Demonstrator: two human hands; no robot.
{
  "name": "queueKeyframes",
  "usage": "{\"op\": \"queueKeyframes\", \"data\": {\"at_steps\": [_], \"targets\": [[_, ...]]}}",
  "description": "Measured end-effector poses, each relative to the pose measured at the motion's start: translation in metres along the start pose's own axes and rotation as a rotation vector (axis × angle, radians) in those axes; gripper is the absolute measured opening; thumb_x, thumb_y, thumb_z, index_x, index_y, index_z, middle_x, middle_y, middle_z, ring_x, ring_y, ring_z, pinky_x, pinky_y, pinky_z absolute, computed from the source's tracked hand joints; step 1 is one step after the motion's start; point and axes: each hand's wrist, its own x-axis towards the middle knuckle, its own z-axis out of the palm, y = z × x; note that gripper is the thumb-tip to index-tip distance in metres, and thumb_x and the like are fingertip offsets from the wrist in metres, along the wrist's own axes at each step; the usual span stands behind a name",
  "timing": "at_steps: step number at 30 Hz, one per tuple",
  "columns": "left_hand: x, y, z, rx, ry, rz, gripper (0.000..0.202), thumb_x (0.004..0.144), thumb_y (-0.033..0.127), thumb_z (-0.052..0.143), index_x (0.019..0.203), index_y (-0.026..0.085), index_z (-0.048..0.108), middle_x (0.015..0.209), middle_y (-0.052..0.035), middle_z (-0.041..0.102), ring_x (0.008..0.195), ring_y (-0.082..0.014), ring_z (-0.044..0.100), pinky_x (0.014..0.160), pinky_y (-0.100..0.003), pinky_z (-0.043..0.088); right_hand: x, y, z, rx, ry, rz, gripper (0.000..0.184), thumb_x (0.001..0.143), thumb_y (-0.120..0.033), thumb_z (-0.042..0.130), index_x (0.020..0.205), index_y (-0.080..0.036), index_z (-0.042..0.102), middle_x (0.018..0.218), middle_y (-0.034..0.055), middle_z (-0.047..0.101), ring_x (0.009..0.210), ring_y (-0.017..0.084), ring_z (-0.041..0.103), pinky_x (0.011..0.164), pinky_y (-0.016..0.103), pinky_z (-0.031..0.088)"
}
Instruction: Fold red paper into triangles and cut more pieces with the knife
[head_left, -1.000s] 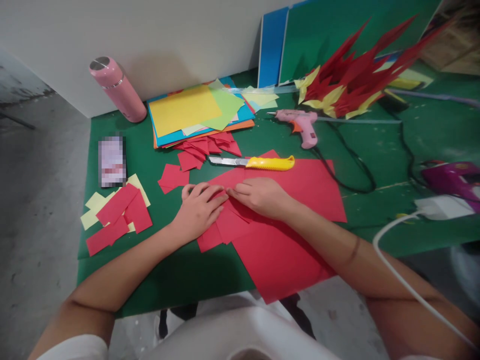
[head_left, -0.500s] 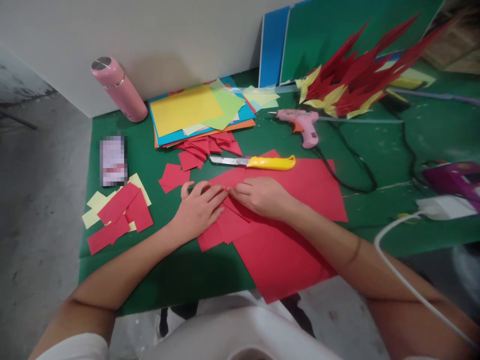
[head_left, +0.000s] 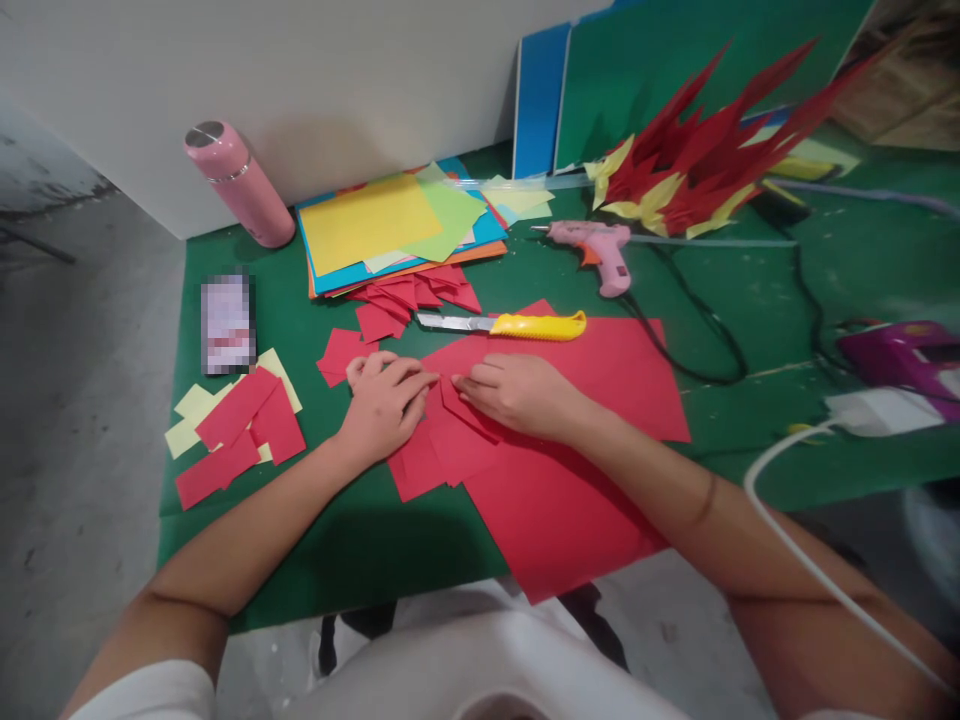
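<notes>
My left hand lies flat, fingers stretched out, on small red paper pieces at the middle of the green table. My right hand rests beside it, fingers extended and pressing down on a folded red piece atop a large red sheet. The fingertips of both hands nearly meet. A yellow-handled utility knife with its blade out lies just beyond the hands.
A pink bottle, a phone, a stack of coloured paper, cut red and yellow strips, a pink glue gun with black cord, a red-and-yellow paper spike piece, a purple tool and a white cable surround them.
My left hand has slid a little to the left, away from my right fingertips, exposing more of the folded red paper. My right hand stays in place.
</notes>
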Motion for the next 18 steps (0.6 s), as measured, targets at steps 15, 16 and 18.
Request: {"op": "queueKeyframes", "data": {"at_steps": [15, 16, 18], "targets": [[-0.0048, 0.0080, 0.0056, 0.199, -0.098, 0.105, 0.035, 0.102, 0.029, 0.039, 0.125, 0.025, 0.065, 0.124, -0.0046, 0.068, 0.110, -0.0281, 0.054, 0.094, -0.049, 0.029, -0.0004, -0.0017, 0.0012, -0.022, 0.001, -0.007, 0.036, 0.103, -0.021, 0.038, 0.087, -0.011, 0.068, 0.070, 0.0043, 0.058, 0.065, 0.016, 0.043, 0.058, 0.035, 0.022], [-0.0046, 0.0080, 0.0056, 0.203, -0.091, 0.105, 0.035, 0.102, 0.029, 0.039, 0.124, 0.025, 0.065, 0.124, -0.0042, 0.069, 0.110, -0.0279, 0.054, 0.094, -0.049, 0.029, -0.0006, -0.0016, 0.0014, -0.024, 0.009, -0.010, 0.036, 0.104, -0.021, 0.038, 0.087, -0.011, 0.068, 0.070, 0.0043, 0.058, 0.065, 0.016, 0.043, 0.058, 0.035, 0.022], [-0.0040, 0.0075, 0.0054, 0.195, -0.078, 0.100, 0.034, 0.102, 0.030, 0.039, 0.122, 0.025, 0.066, 0.123, -0.0036, 0.069, 0.109, -0.0278, 0.054, 0.093, -0.048, 0.030, -0.0007, -0.0015, 0.0015, -0.021, 0.010, -0.008, 0.037, 0.104, -0.021, 0.036, 0.087, -0.011, 0.068, 0.070, 0.0043, 0.059, 0.065, 0.016, 0.044, 0.058, 0.035, 0.021]]}}
